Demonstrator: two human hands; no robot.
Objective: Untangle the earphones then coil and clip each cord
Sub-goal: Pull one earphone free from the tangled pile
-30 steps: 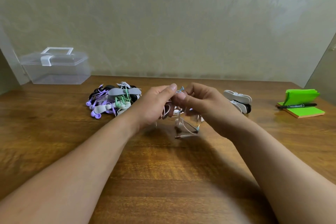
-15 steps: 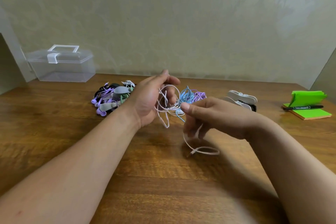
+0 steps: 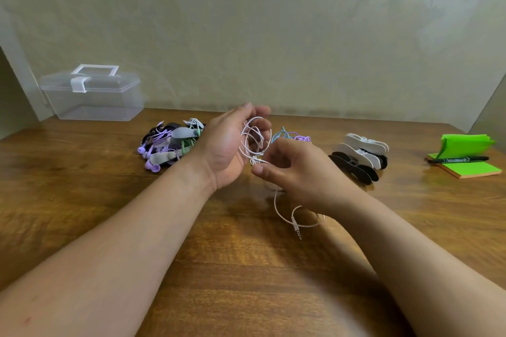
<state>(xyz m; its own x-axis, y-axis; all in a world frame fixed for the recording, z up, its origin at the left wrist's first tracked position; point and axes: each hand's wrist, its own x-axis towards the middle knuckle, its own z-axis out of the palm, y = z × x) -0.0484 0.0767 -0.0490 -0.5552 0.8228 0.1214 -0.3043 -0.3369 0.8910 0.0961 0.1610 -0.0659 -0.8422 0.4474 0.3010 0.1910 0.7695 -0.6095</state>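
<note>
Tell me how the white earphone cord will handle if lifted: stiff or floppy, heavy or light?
Probably floppy: the white cord sags from the right hand in loose curves. Likely light, since its loops hang slack around fingers of the left hand. The plug end would probably swing or drag when lifted.

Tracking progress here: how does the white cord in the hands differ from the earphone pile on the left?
The white cord is held in loops by the left hand and pinched by the right hand; the earphone pile lies on the table. The white cord has no clip; the earphone pile shows grey clips. Cord white, pile mostly purple. Both are earphone cords.
</note>
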